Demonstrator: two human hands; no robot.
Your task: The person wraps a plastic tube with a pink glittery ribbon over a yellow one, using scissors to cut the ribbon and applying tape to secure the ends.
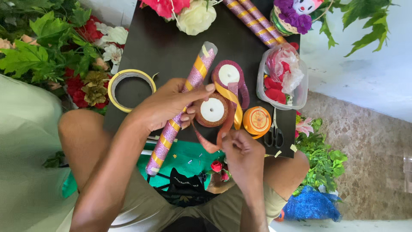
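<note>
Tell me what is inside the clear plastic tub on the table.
The clear tub holds red, pink and white fabric petals, piled loosely. Whatever lies beneath them at the bottom is covered and cannot be seen.

Dark table [163,47], w/ tape ring [131,89], ribbon spools [229,77], scissors [274,135], plastic tub [281,79], fake flowers [195,17]

- Only real package here: a clear plastic tub [282,77] on the right side of the dark table [163,47], rounded corners, stuffed with red, pink and white fabric petals.
- Label-wise, the orange ribbon spool [256,120] just left of the scissors [274,132] has a round orange face with pale print, too small to read.
- No signs or screens.
</note>
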